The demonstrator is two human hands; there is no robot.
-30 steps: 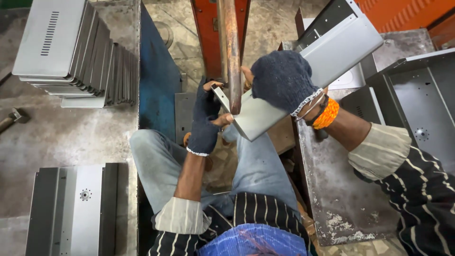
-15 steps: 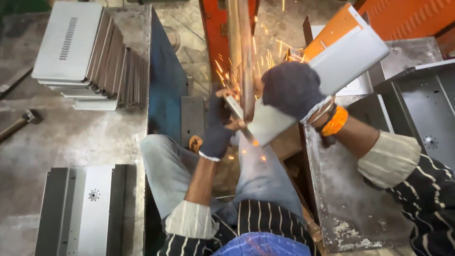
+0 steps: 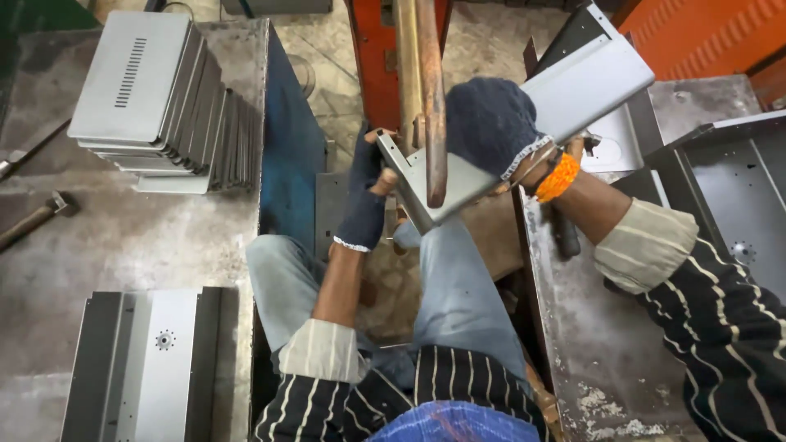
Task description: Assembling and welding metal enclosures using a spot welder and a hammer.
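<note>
The right hand (image 3: 490,123), in a dark knit glove, is closed over the top of a bent grey metal panel (image 3: 573,90), while the left hand (image 3: 364,196), gloved the same way, pinches the panel's lower flanged end from the side. The panel is held in the air over the person's lap, tilted, its lower end against the tip of a rusty vertical rod (image 3: 431,98) on an orange machine (image 3: 372,57). To do this well, I judge both hands should keep the flange flat and steady under the rod tip, fingers clear of the contact spot. The panel is smooth, pale grey sheet, folded along its edges, with a short upturned lip at the low end. Stacked panels (image 3: 155,98) lie to the left.
</note>
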